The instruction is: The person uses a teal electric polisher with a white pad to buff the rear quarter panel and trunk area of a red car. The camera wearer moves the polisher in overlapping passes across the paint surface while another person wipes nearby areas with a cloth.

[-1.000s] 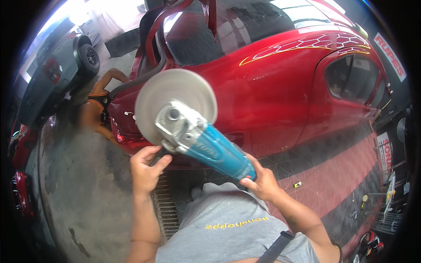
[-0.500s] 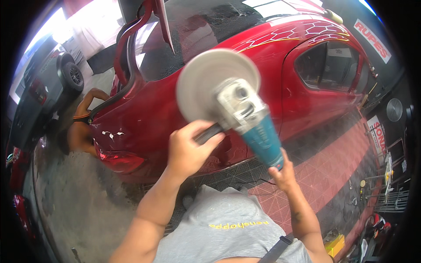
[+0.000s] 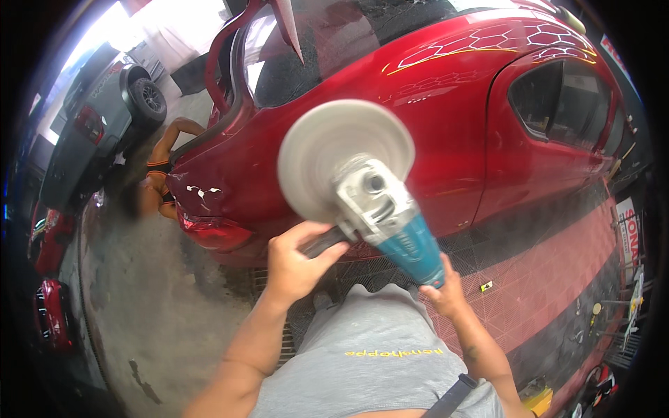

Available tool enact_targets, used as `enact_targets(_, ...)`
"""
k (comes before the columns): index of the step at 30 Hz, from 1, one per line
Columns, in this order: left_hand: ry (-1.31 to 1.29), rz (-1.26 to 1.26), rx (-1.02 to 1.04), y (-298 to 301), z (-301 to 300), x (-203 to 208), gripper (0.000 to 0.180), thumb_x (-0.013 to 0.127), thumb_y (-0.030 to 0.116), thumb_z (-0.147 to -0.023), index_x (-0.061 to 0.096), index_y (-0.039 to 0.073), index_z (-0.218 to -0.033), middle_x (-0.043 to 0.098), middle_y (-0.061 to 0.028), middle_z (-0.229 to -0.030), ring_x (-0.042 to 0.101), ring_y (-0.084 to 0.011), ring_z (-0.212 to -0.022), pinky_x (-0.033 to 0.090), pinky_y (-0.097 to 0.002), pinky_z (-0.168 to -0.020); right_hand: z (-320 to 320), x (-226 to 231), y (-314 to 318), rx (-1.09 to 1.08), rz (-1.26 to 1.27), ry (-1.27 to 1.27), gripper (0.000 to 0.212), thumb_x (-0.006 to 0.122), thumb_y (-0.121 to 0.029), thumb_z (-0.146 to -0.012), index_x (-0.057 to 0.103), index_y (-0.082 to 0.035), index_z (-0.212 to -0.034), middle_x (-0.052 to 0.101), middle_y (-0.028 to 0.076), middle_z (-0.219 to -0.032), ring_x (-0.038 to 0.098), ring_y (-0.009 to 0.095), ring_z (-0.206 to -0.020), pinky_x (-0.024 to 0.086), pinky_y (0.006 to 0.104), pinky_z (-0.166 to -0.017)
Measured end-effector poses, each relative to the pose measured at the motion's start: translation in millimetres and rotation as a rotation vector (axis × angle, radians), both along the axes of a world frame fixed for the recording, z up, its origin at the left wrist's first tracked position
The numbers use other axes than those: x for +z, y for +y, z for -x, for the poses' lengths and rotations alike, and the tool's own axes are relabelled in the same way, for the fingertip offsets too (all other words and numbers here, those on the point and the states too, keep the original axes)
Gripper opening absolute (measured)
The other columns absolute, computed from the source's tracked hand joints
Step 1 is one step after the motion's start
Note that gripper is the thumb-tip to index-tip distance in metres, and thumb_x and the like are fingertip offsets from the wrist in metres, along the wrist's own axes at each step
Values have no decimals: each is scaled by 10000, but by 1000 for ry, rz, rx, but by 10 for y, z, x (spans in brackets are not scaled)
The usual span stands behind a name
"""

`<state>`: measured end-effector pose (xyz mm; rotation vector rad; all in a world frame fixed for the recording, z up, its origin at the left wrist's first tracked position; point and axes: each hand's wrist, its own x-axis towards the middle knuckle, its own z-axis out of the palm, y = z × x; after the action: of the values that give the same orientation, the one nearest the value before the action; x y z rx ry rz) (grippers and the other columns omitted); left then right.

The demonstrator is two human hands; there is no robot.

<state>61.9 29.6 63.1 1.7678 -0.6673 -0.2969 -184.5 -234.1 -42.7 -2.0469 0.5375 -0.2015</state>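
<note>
A car polisher (image 3: 394,216) with a teal body and silver head is held up in front of me by both hands. My left hand (image 3: 294,261) wraps round its black side handle. Around the rear end of the body, my right hand (image 3: 447,285) is closed. The round whitish pad (image 3: 345,157) looks smeared, as if spinning. It overlaps the red car's (image 3: 446,153) rear side panel in the picture; whether it touches the paint I cannot tell. White marks (image 3: 204,191) show on the panel above the red tail light (image 3: 221,234).
Another person (image 3: 162,174) leans at the car's rear, on the left, under the raised trunk lid (image 3: 224,59). A dark grey pickup (image 3: 94,132) stands far left. Red and black floor tiles (image 3: 529,279) run along the car, with a small yellow item (image 3: 486,286) on them.
My view has shifted, so the car and pickup appear farther right. Both hands keep their hold on the polisher, which sits slightly lower in view. The other person's head and arm have shifted slightly.
</note>
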Motion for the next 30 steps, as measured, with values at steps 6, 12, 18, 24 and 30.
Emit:
enact_targets(6,4,83,230,1151,-140,-340,352,903,25,-890,707,-44,-1174,769,-74,-1034,698,-104,-907,564,-263,-775,-643,198,603,263,92,54,1062,880,-597,-842,381,-141,-1661,762,275,-1260,740,498,-1154,602,539,-1016)
enact_targets(12,68,130,276,1711,-449,-484,350,896,73,-923,696,-22,-1194,762,-59,-1083,677,-102,-895,526,-260,-723,-1033,369,862,341,134,103,1120,870,-690,-806,385,-168,-1669,770,309,-1161,744,514,-1116,593,567,-987)
enact_targets(18,-209,42,197,879,50,-667,358,946,92,-857,768,-26,-1145,813,-100,-1035,747,-163,-916,606,-325,-853,-508,308,409,124,114,174,984,993,-495,-739,538,-135,-1535,779,248,-1225,751,470,-1161,600,524,-1018)
enact_targets(24,-87,-19,-123,-682,582,-348,425,945,249,-869,772,42,-1198,824,-186,-1013,829,-270,-873,647,-379,-794,661,-379,-501,-214,-91,93,545,878,-96,-834,691,-28,-1341,796,120,-1233,747,238,-1096,564,390,-1007)
enact_targets(30,-89,-98,-188,-936,674,-464,438,925,344,-879,773,46,-1161,821,-171,-962,826,-310,-866,644,-392,-760,962,-530,-551,-266,-71,80,431,882,-71,-832,736,-15,-1233,808,95,-1137,752,221,-1017,576,371,-956)
